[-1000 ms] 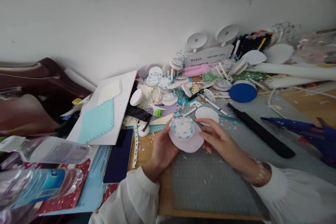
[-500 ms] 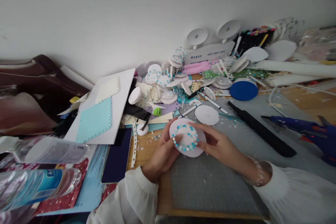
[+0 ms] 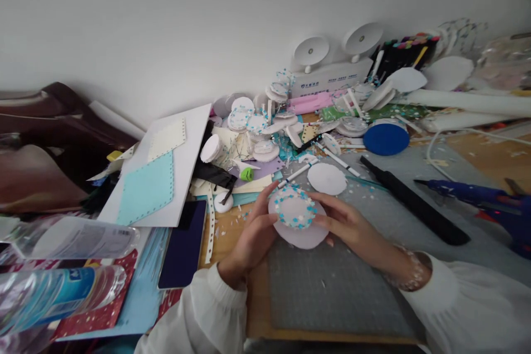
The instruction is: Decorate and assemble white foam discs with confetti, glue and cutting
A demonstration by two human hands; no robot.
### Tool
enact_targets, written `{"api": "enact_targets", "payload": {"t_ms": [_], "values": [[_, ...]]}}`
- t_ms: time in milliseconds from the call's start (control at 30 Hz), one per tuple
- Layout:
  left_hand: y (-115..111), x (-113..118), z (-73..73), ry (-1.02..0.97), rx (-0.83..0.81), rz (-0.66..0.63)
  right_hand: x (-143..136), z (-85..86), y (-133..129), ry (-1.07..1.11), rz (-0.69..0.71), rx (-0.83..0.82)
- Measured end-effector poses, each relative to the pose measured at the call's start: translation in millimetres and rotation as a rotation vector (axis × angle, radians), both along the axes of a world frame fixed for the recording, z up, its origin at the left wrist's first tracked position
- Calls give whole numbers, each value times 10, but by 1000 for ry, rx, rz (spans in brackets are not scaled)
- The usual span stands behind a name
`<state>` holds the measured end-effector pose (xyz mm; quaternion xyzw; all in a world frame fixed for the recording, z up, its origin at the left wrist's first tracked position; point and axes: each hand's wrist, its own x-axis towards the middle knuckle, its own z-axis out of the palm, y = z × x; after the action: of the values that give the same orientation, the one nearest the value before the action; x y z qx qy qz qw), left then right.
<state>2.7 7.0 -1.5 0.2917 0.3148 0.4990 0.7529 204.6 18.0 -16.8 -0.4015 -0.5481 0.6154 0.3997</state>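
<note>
Between my two hands is a white paper disc [image 3: 298,238], held over the grey cutting mat. A ring of small blue and white stars [image 3: 295,223] stands on or just above its face. My left hand [image 3: 259,229] grips the left edge, its thumb at the ring's left side. On the other edge, my right hand [image 3: 342,221] is closed with its thumb and fingers by the ring's right side. Just behind lies another white disc [image 3: 327,178] on the mat. Whether the ring is fixed to the held disc I cannot tell.
A black stick-like tool [image 3: 410,199] and a blue glue gun [image 3: 477,199] lie to the right. Behind are a blue round lid [image 3: 385,139] and a pile of white discs [image 3: 265,150]. A dark phone-like slab [image 3: 182,246] and plastic bottles [image 3: 62,290] are at left.
The star ring has shifted up on the disc and looks raised and tilted. My left thumb has drawn back from the ring's middle to its left edge.
</note>
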Motion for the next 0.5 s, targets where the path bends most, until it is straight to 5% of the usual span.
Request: {"api": "enact_targets", "payload": {"t_ms": [233,500], "values": [[26,-243,85,463,346,-146,72,-20,16,-138,79,-9],[19,-291,167,855,673,-195,238,90,-15,-648,174,614]]}}
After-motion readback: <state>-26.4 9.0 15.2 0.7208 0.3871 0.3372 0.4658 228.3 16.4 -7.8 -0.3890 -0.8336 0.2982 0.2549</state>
